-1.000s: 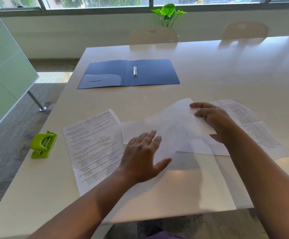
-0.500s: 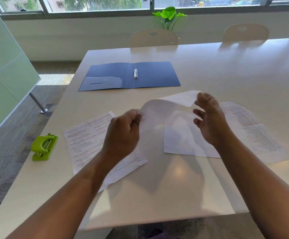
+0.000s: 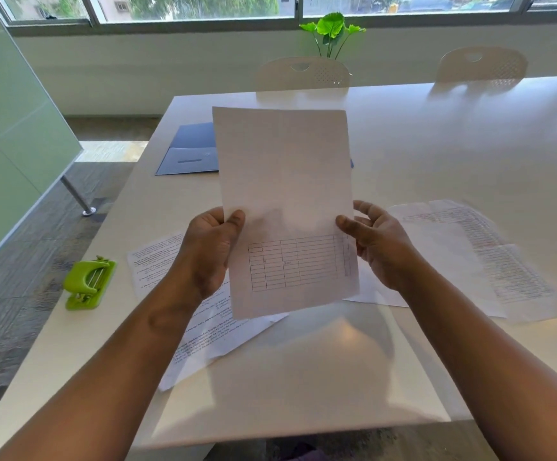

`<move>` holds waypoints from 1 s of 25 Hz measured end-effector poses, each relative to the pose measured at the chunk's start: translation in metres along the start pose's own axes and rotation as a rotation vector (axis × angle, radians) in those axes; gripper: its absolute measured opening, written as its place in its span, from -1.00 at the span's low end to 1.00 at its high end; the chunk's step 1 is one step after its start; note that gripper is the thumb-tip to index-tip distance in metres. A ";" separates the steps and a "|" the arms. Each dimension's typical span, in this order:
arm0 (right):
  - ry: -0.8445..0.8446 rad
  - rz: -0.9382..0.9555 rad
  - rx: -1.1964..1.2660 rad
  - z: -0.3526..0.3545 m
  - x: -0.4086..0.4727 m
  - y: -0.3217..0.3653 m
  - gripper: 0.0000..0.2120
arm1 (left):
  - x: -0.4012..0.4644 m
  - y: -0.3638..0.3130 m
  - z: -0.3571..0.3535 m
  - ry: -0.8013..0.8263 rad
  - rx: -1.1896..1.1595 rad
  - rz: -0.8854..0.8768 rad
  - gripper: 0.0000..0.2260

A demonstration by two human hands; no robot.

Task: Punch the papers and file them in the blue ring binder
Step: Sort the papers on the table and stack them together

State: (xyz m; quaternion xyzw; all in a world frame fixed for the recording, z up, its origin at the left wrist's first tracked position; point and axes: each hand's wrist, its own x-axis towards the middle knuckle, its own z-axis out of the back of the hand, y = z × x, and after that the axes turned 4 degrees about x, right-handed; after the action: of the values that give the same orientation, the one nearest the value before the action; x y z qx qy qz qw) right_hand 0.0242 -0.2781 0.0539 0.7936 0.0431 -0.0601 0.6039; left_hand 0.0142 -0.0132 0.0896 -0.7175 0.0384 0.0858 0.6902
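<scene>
While my left hand [image 3: 211, 247] and right hand [image 3: 377, 246] pinch one sheet [image 3: 287, 207] upright by its side edges, one printed page [image 3: 204, 327] and a few overlapping pages [image 3: 490, 261], count unclear, lie on the table [image 3: 436, 154]. One green punch [image 3: 89, 282] sits left. The sheet, half a second ago curled low, now hides most of the blue ring binder [image 3: 190, 149].

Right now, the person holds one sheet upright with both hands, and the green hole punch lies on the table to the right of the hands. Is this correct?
Not quite. The green hole punch lies to the left of the hands, near the table's left edge, as the head view shows. The rest holds: the left hand and the right hand hold one sheet upright by its side edges.
</scene>
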 end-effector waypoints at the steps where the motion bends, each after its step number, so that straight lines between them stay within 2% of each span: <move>1: 0.016 -0.005 0.028 -0.001 -0.001 0.000 -0.33 | 0.000 0.004 0.001 -0.005 -0.008 0.013 -0.83; 2: 0.028 -0.015 0.026 -0.001 -0.001 0.000 -0.51 | 0.000 0.008 0.002 -0.011 -0.021 0.027 -0.82; 3: 0.032 -0.028 0.007 -0.001 -0.001 -0.001 -0.61 | 0.000 0.012 0.003 -0.016 -0.035 0.043 -0.82; 6: 0.021 -0.041 -0.052 -0.001 0.002 -0.003 -0.78 | 0.002 0.021 0.006 -0.029 -0.050 0.064 -0.83; 9: -0.008 0.018 -0.190 -0.002 0.005 0.000 -0.86 | 0.005 0.025 0.008 -0.020 0.036 0.005 -0.83; 10: -0.023 0.047 -0.269 -0.002 0.006 0.001 -0.86 | 0.006 0.024 0.008 -0.019 0.092 -0.014 -0.75; 13: -0.023 0.124 -0.538 -0.004 0.006 0.006 -0.82 | 0.008 0.026 0.010 -0.117 0.433 -0.137 -0.24; 15: 0.025 0.191 -0.785 -0.007 0.005 0.018 -0.80 | 0.008 0.028 0.010 -0.211 0.788 -0.417 -0.01; 16: 0.063 0.239 -0.918 -0.009 0.005 0.027 -0.79 | 0.007 0.023 0.007 -0.243 0.960 -0.586 0.02; 18: 0.134 0.328 -1.175 -0.017 0.006 0.046 -0.77 | 0.008 0.004 -0.003 -0.225 1.189 -0.891 -0.07; 20: 0.156 0.417 -1.403 -0.029 0.007 0.060 -0.76 | 0.011 -0.016 -0.016 -0.057 1.285 -1.031 -0.21; 22: 0.162 0.511 -1.544 -0.039 0.006 0.067 -0.77 | 0.015 -0.026 -0.028 0.090 1.340 -1.004 -0.36; 25: 0.199 0.655 -1.601 -0.048 0.001 0.068 -0.77 | 0.017 -0.018 -0.037 0.197 1.324 -0.826 -0.58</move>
State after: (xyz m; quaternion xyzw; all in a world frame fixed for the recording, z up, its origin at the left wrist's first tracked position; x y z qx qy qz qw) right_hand 0.0368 -0.2499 0.1313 0.1043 -0.1054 0.2346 0.9607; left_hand 0.0364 -0.0479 0.1057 -0.1173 -0.1275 -0.2826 0.9435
